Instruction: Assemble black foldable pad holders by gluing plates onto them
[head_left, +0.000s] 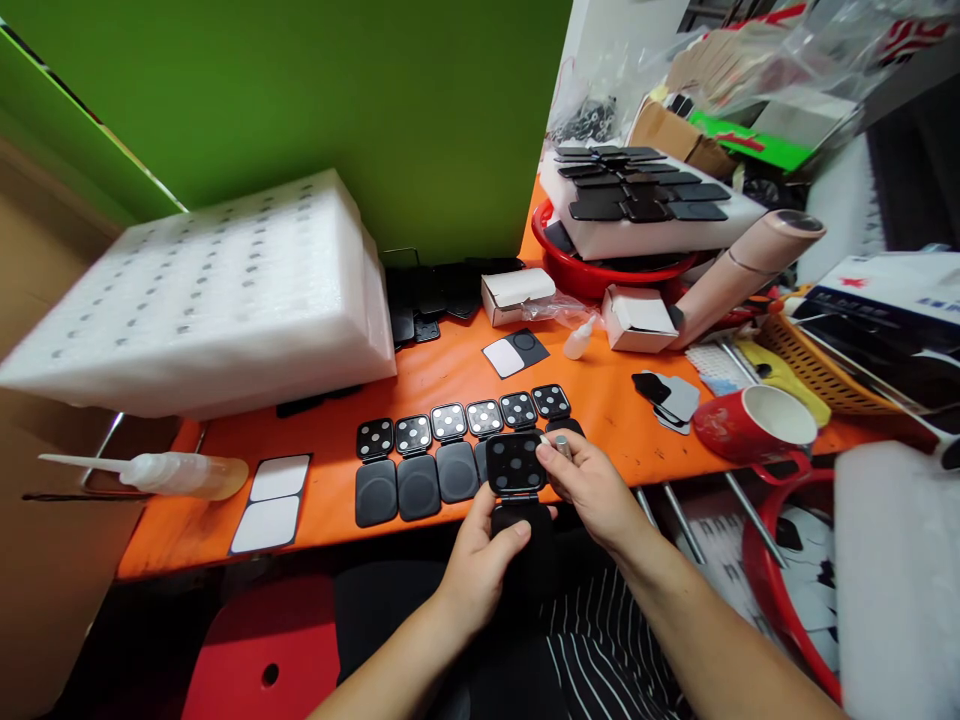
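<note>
A black hinged two-panel piece (pixel 517 463) is held up over the table's front edge, its upper panel marked with several round dots. My left hand (pixel 486 555) grips the lower panel, thumb across its front. The fingers of my right hand (pixel 581 475) are closed at the upper panel's right edge; whether a small item sits between them is too small to tell. Behind, a row of similar hinged pieces (pixel 418 487) lies unfolded on the orange table (pixel 322 510), their far panels carrying pale dots and their near panels plain black.
White foam blocks (pixel 300 290) stand at the left, near a squeeze bottle (pixel 184 474). Beyond the row are a small dropper bottle (pixel 578 340) and white boxes (pixel 517 293). At right are a red mug (pixel 754 425), a pink tumbler (pixel 750 270) and a red basin (pixel 600 275).
</note>
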